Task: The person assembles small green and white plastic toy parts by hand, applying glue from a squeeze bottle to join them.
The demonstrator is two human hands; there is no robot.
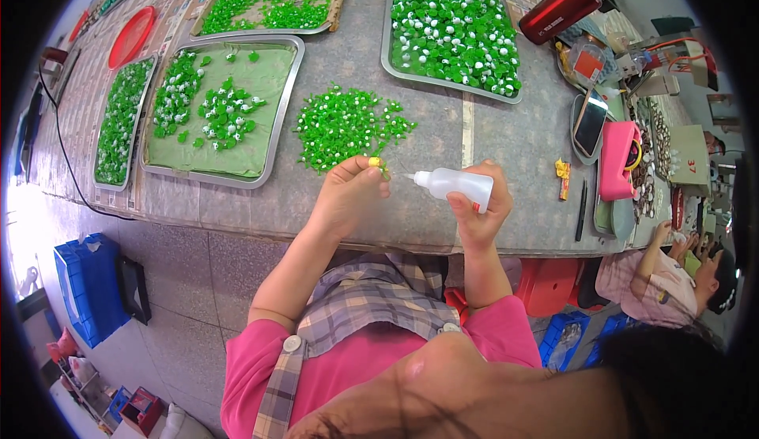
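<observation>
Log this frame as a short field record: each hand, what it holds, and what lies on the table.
left hand: pinches a small green piece with a yellow fingertip cover
right hand: grips a white squeeze bottle, nozzle pointing at the piece
table: grey, loose green pile just beyond the hands
trays: near tray partly filled with green pieces; far tray full
other: red flask, pink box

Translucent plastic bottle (457,184), shiny metal tray (278,123)
</observation>
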